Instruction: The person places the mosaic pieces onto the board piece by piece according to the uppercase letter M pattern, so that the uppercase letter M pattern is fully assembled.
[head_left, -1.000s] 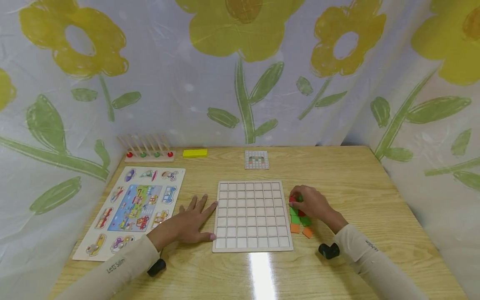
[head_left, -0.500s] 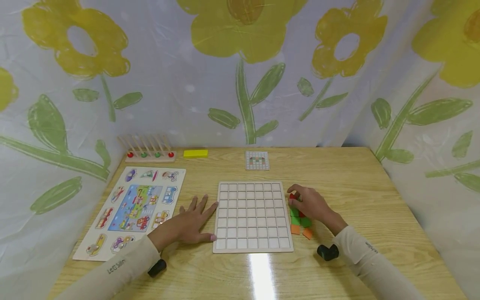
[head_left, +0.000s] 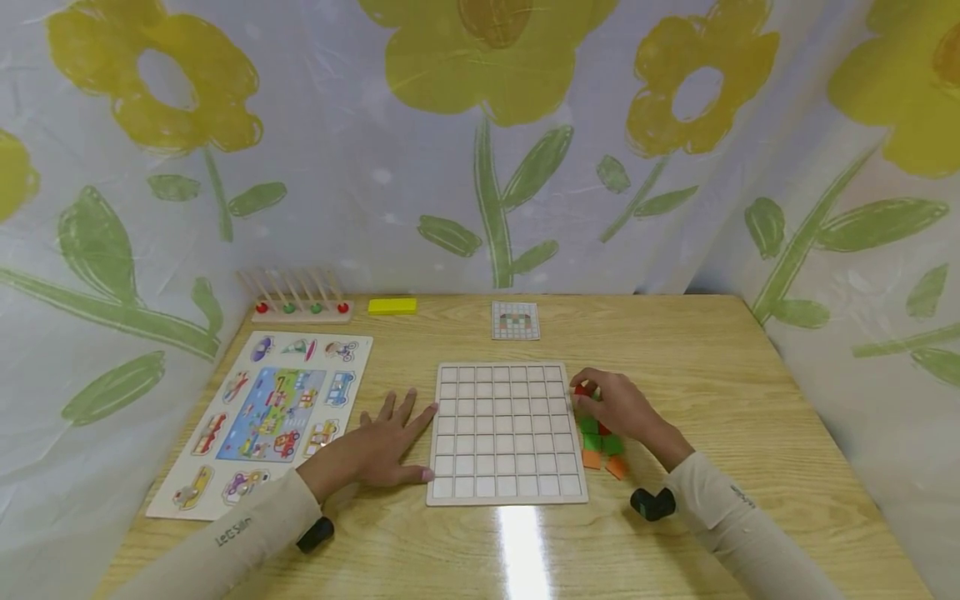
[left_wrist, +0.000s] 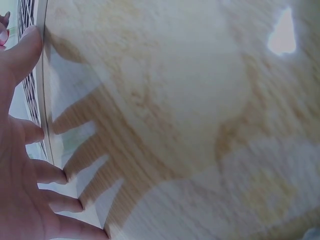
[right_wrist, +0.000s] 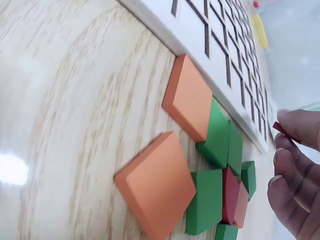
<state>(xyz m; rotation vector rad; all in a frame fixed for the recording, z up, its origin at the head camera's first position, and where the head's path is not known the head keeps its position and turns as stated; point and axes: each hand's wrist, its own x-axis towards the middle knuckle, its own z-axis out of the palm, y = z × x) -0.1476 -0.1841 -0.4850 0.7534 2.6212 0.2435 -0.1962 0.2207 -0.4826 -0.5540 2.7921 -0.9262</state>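
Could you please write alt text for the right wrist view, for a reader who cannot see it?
A right hand pinches a red tile at the picture's right edge. Nearby, loose tiles in orange, green and red lie on a wood-grain table, next to a pale gridded board that runs along the top.

Pale board (head_left: 503, 425) with a dark-lined grid, on a wood-grained, light brown table (head_left: 675, 350). To its right, orange, green and red tiles (head_left: 592, 459). Far: a yellow block (head_left: 392, 307) and gridded white card (head_left: 515, 321). Left: a cream, blue-centred puzzle (head_left: 270, 421). White curtain (head_left: 330, 167) with yellow flowers (head_left: 427, 75) and green leaves (head_left: 538, 167).
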